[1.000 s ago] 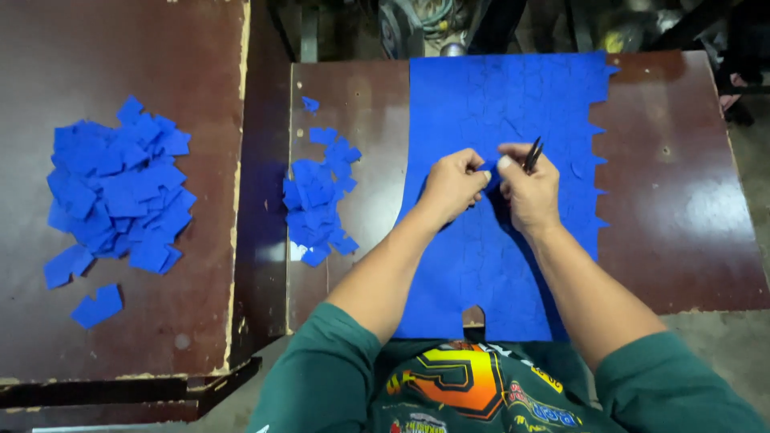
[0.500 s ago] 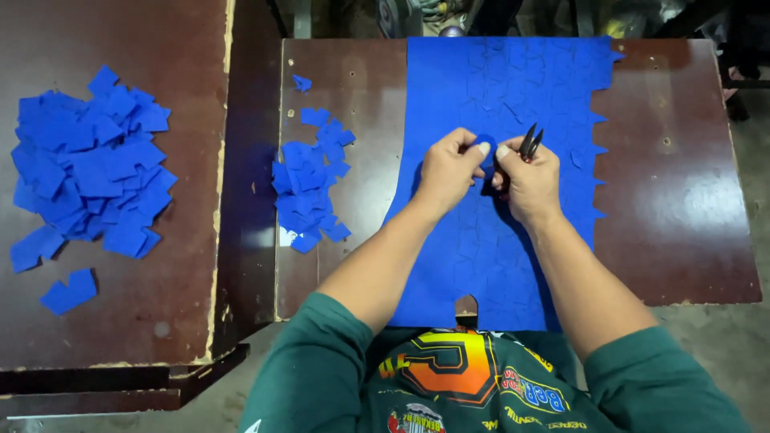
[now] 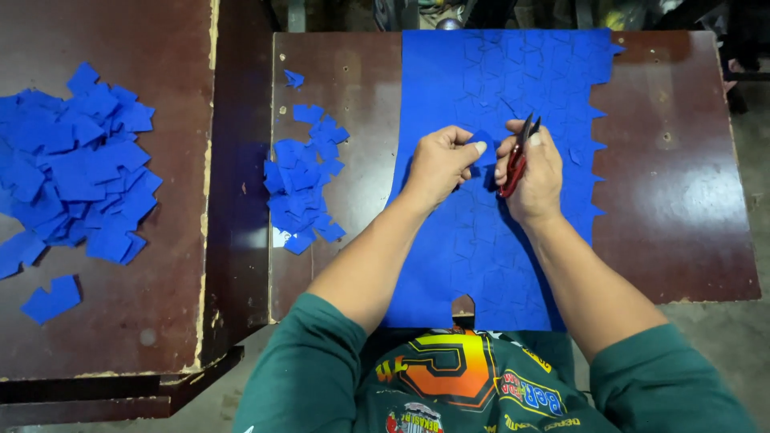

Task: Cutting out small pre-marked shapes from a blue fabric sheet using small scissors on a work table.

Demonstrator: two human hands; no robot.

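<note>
Head view, now: I take the long blue felt-like sheet (image 3: pixel 497 232), scored w/ a grid of cut outlines, as my landmark. It runs down the middle of the dark brown wooden table (image 3: pixel 674 200) toward the person's body, its right edge notched where pieces are already gone.

Left hand (image 3: pixel 439 164) sits on the sheet's upper middle, thumb and forefinger pinched on a small blue cut piece (image 3: pixel 481 147), lifting one corner off the sheet. Right hand (image 3: pixel 533 172) is just right of it, curled around small red-handled thread snips (image 3: pixel 517 156); blades point up and away, and I can't tell if the blades are closed. Hands are nearly touching, w/ the piece between them.

Changed vs. half a sec ago: the hands were pressed tighter together over the same spot; now they've parted a little and the piece's corner shows clear between the fingers. Judging by that, the piece looks about freed from the sheet, though whether its last edge is cut through I can't see.

Left of the sheet, on the same table, lies a loose pile of blue cut pieces (image 3: pixel 305 180). Further left, on a separate brown table (image 3: pixel 160 321), there's a bigger heap of blue pieces (image 3: pixel 72 160). Below the sheet's near end is the person's green printed shirt (image 3: pixel 449 377).
</note>
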